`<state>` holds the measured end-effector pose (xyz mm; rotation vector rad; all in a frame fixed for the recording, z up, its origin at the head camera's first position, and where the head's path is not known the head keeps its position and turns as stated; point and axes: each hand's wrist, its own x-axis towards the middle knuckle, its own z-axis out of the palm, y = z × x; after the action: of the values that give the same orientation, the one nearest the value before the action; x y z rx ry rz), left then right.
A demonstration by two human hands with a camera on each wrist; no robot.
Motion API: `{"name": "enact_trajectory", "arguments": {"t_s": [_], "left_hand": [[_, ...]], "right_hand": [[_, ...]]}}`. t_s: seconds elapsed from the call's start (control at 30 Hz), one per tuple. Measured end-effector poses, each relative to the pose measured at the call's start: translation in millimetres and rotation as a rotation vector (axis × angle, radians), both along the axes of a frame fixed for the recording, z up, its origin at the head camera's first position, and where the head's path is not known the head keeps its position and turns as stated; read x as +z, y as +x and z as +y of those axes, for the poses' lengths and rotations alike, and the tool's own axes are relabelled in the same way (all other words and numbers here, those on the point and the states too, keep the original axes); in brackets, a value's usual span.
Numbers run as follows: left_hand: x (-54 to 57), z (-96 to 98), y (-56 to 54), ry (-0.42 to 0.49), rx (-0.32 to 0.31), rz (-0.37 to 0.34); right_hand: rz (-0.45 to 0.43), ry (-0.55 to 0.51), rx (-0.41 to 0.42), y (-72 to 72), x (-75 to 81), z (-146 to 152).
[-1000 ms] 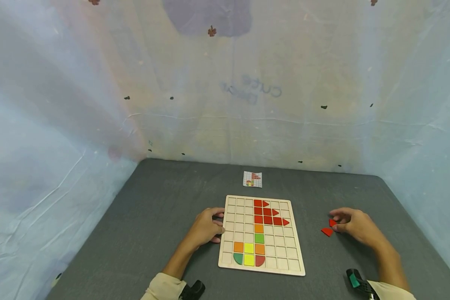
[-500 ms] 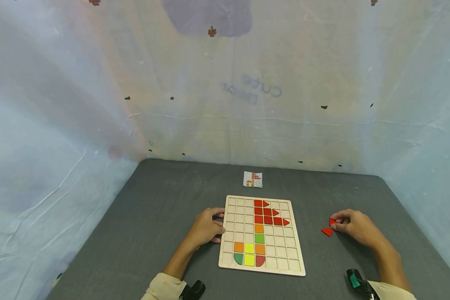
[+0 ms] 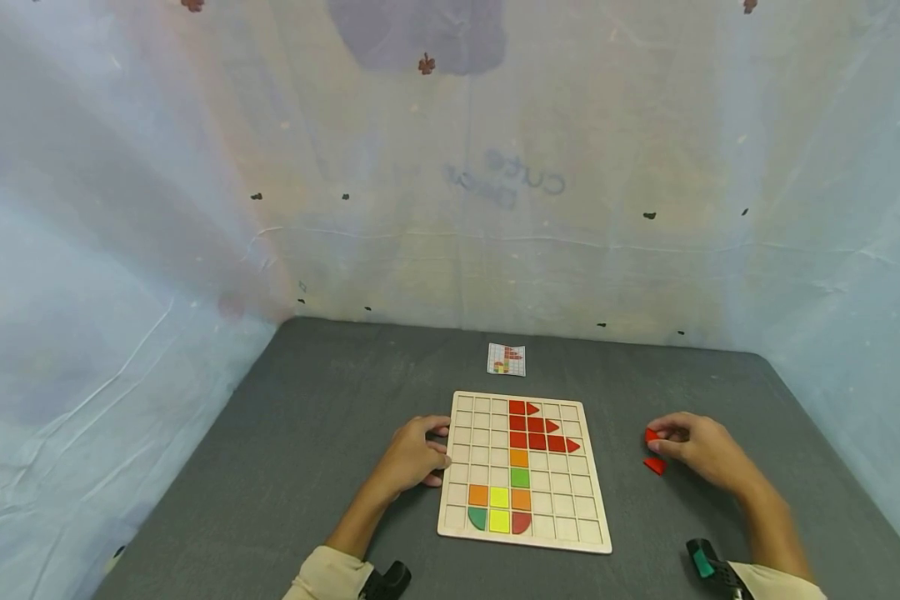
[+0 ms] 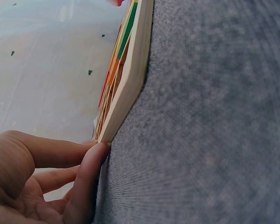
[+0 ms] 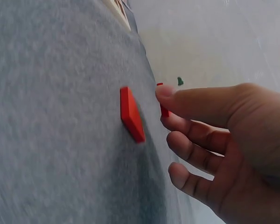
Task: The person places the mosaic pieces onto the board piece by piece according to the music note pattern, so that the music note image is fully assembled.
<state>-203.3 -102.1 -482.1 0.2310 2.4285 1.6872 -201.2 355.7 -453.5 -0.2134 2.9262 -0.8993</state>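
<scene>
My left hand (image 3: 414,450) touches the left edge of a wooden grid board (image 3: 487,541), with thumb and index fingertips at its rim (image 4: 126,102). My right hand (image 3: 701,446) pinches a small red tile (image 3: 651,435) between thumb and fingers. That tile (image 5: 164,112) is mostly covered by the thumb in the right wrist view. A second red tile (image 3: 655,465), with a slanted side, lies on the table just below this hand. On the board, several red squares (image 3: 518,423) and red triangles (image 3: 573,446) form rows, above orange, green and yellow tiles (image 3: 499,522).
A small card (image 3: 506,360) with a printed coloured grid pattern lies behind the board. The dark grey table (image 3: 345,358) ends at a pale hanging sheet (image 3: 450,275) at the back and sides. A black strap device (image 3: 708,562) sits on the right wrist.
My right hand has moved slightly left with the pinched red tile, which now sits above the other red tile in the head view. My left hand and the board stay put.
</scene>
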Motion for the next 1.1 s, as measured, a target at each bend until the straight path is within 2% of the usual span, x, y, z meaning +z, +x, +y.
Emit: {"name": "enact_trajectory", "arguments": {"t_s": [0.3,0.53,1.1], "left_hand": [[-0.5,0.3,0.2,-0.004,0.002,-0.001],[-0.2,0.0,0.2,-0.002,-0.002,-0.006],[1.1,-0.1,-1.0,-0.005,-0.003,-0.021]], "right_hand": [[0.029,-0.042,0.032,-1.5,2.0,-22],[0.069,-0.033,0.06,-3.8,1.4,-40],[0.089,-0.079,0.21,-5.1,-0.7,-90]]}}
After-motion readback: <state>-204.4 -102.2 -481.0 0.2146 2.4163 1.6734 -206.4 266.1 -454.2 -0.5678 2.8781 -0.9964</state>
